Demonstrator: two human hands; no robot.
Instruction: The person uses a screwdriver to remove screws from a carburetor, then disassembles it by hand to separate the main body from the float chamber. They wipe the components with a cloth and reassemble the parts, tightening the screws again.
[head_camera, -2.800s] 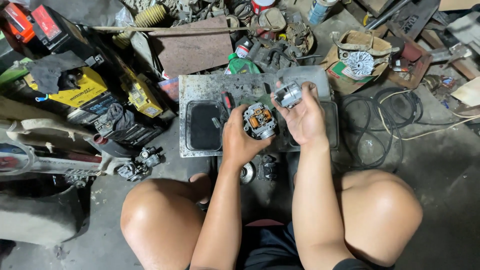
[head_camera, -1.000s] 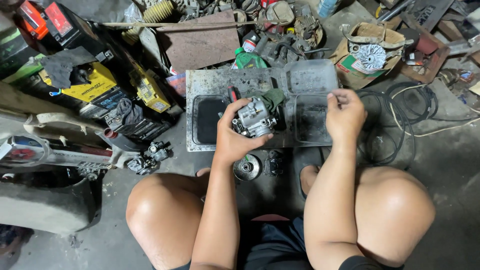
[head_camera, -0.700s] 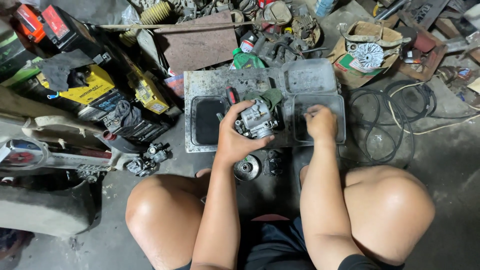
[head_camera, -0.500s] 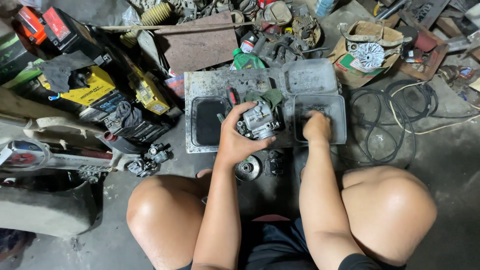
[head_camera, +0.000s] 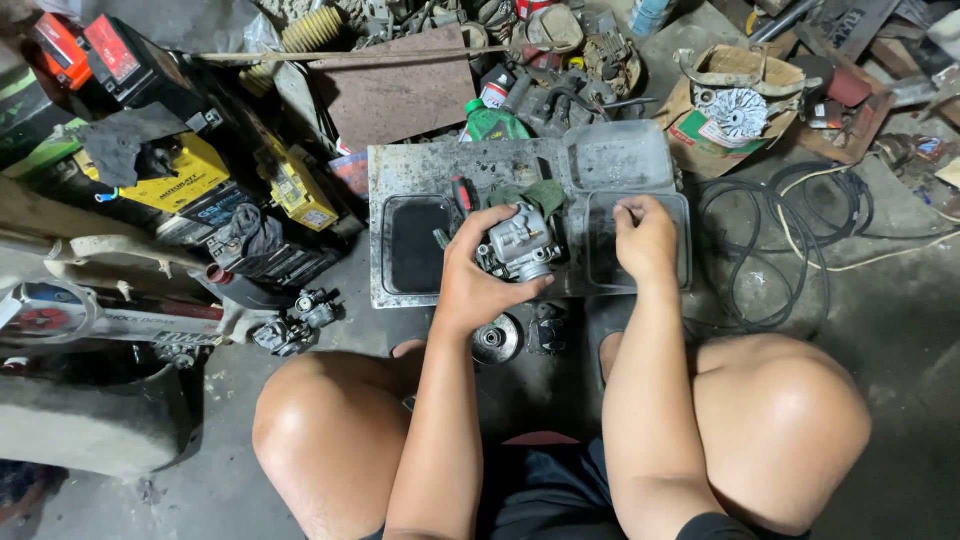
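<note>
The left hand (head_camera: 478, 280) clamps the carburetor (head_camera: 522, 243) above the tray (head_camera: 420, 165); the right hand (head_camera: 645, 240) rests in a crowded compartment, fingertips hidden, grip unclear

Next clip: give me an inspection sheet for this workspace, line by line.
Surface: grimy grey metal tray on a concrete floor, with sunken compartments.
Job's things: carburetor held above the tray.
Clutter: round metal part and small dark part on the floor; green bottle; yellow batteries.
Grips: left hand grips the carburetor; right hand reaches fingertips into the tray's right compartment.
Cables: black cable coils right of the tray.
Surroundings: engine scrap behind the tray.
</note>
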